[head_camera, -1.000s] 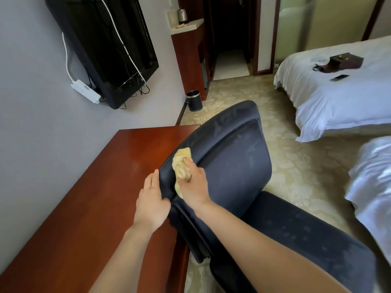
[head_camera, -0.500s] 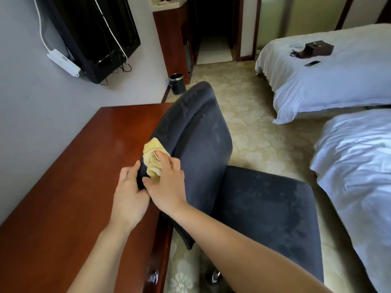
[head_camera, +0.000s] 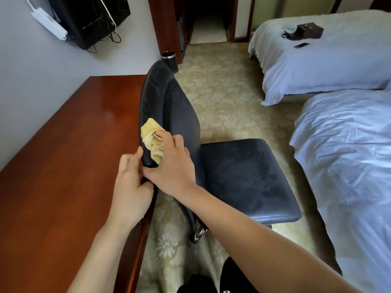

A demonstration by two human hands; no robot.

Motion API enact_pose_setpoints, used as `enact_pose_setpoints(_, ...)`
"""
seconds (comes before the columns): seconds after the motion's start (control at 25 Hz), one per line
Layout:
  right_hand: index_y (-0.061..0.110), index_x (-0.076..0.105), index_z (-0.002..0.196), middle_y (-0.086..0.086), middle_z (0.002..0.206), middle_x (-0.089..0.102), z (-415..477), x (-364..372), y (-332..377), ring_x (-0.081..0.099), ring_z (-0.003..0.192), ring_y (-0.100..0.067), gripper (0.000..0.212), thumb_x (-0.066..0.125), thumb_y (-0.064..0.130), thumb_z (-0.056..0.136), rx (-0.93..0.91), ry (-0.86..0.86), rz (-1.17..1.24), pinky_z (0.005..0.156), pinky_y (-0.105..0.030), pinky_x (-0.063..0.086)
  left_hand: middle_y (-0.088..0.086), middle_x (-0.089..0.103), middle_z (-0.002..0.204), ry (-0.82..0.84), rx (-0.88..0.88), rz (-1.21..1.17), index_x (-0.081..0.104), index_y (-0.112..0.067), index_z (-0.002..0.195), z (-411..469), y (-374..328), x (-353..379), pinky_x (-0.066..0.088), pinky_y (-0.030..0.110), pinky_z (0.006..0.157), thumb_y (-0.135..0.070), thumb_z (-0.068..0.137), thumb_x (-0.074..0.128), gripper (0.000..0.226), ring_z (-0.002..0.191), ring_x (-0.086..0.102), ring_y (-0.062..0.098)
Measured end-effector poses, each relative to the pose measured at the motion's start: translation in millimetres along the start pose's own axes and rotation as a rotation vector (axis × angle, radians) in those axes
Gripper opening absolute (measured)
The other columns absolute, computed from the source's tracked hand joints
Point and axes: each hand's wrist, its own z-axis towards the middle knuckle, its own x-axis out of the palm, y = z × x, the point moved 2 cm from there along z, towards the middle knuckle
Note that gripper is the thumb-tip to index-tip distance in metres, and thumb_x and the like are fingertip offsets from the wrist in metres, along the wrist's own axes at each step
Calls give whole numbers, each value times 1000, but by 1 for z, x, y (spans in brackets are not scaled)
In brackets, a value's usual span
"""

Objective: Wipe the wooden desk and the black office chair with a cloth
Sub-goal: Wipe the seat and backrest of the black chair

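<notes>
Right hand (head_camera: 173,163) is pressing a crumpled yellow cloth (head_camera: 151,140) onto the near end of the backrest's top edge. Its forefinger is digging into the folds and its thumb is curling under the rim, so it is gripping the cloth. Left hand (head_camera: 131,187), touching it at about eight o'clock, is clasping the same edge from behind, thumb lying up along the padding.

The black office chair (head_camera: 243,176) is standing side-on just beside the table (head_camera: 63,155), its backrest running away toward twelve o'clock and its seat reaching toward three. Its dark upholstery is looking dusty, with pale mottled smears. The table is showing a glossy red-brown top, filling the view from seven to ten o'clock along a grey wall.

A small black bin (head_camera: 170,60) with a metal rim is standing on the patterned carpet (head_camera: 222,102) at twelve o'clock, just past the backrest's far end; its inside is not showing. At two o'clock a white bed (head_camera: 328,66) is carrying a dark brown box (head_camera: 310,31), its contents hidden, with a phone (head_camera: 301,45) lying near it. A second bed (head_camera: 349,155) is lying at four o'clock.
</notes>
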Motion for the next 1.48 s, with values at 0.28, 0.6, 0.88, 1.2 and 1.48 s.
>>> enact_pose_setpoints(0.28,28,38,127,3,122,36,-50,-58,-23,45,100,-26,69,75,31,68,-110,82,-23,71,-37,47,-10,38,97,12,-15,3,29,-10,146,-67,-48,37,42,4,76,22,77,45,78,95,50,16)
enact_pose_setpoints(0.6,33,42,119,6,121,41,-111,-146,-76,45,108,-24,54,72,29,73,-160,100,-43,69,-33,45,0,33,107,198,-54,152,11,-13,151,-141,-126,98,40,6,81,13,82,47,82,102,47,10)
enact_pose_setpoints(0.88,35,42,123,6,121,45,-140,-224,-121,44,109,-22,51,68,32,79,-168,-5,-260,69,-35,46,0,27,104,361,83,462,40,-4,126,-159,-190,154,45,34,77,0,83,45,43,87,42,20)
enact_pose_setpoints(1.2,31,50,125,1,120,50,-149,-303,-171,48,110,-27,52,72,28,78,-52,-126,-365,80,-43,51,9,28,141,378,366,1005,20,-7,147,-154,-234,218,9,51,115,-20,90,41,62,130,25,31)
enact_pose_setpoints(1.48,23,53,128,-12,120,50,-134,-355,-212,52,108,-36,56,75,20,76,144,-266,-390,86,-41,47,3,17,153,316,331,942,15,-23,150,-116,-207,170,1,52,116,-32,96,37,59,140,12,28)
